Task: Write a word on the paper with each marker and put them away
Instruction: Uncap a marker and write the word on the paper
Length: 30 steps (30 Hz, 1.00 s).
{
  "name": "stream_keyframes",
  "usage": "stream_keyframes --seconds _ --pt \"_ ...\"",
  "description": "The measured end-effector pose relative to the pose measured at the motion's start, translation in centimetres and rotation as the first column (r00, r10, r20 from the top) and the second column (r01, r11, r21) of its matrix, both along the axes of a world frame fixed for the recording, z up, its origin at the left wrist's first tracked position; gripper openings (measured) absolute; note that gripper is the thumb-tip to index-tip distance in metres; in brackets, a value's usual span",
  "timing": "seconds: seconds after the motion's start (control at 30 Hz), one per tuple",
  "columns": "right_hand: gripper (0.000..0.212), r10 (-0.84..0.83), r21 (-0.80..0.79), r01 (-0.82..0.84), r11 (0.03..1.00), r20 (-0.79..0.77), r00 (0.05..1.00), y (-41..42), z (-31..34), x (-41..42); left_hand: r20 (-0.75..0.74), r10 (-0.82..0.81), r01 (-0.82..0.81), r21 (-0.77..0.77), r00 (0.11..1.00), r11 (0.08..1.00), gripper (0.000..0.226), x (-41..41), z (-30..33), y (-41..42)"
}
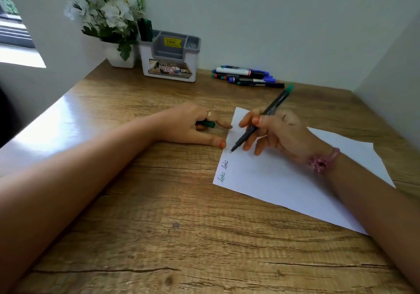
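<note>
A white sheet of paper [284, 180] lies on the wooden desk, with two small green words near its left edge. My right hand [277, 130] holds a black marker with a green end [270, 109], uncapped, its tip touching the paper close to the left edge above the words. My left hand [193, 125] rests on the desk at the paper's left edge, fingertips against the sheet, and grips a green cap [208, 124]. Several more markers [247, 76] lie in a pile at the back. Two dark green markers [145, 29] stand in the grey and white organiser [169, 66].
A white pot of white flowers [113, 25] stands left of the organiser in the back corner. White walls close the desk [159, 203] at the back and right. A window is at the far left.
</note>
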State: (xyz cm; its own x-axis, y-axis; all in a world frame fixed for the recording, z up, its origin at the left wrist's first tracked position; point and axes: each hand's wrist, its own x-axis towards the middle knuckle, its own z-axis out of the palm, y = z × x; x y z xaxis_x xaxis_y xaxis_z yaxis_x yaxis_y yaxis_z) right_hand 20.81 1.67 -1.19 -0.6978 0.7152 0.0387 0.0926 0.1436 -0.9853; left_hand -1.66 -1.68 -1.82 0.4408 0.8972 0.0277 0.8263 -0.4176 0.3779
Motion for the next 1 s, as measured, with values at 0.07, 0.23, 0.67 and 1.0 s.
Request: stream_keyframes --seconds 0.07,0.23,0.67,1.0 --pt "0.025 0.103 -0.007 -0.103 0.995 0.074 0.992 0.0 -0.5 -0.4 0.015 -0.049 0.049 0.028 0.999 0.998 0.053 -0.1 -0.5 0.4" --pt "0.013 0.124 0.145 -0.139 0.98 0.11 0.986 0.1 -0.4 -0.8 0.022 -0.115 0.114 0.042 0.993 0.993 0.057 0.1 -0.7 0.4" --pt "0.006 0.107 0.226 -0.128 0.966 0.104 0.989 0.1 -1.5 -1.6 0.074 -0.062 0.06 0.017 0.995 0.998 0.042 0.2 -1.0 1.3" --pt "0.006 0.102 0.253 -0.129 0.959 0.115 0.988 0.2 -1.6 -1.6 0.081 -0.049 0.05 -0.008 0.996 0.999 0.04 0.3 -1.0 1.4"
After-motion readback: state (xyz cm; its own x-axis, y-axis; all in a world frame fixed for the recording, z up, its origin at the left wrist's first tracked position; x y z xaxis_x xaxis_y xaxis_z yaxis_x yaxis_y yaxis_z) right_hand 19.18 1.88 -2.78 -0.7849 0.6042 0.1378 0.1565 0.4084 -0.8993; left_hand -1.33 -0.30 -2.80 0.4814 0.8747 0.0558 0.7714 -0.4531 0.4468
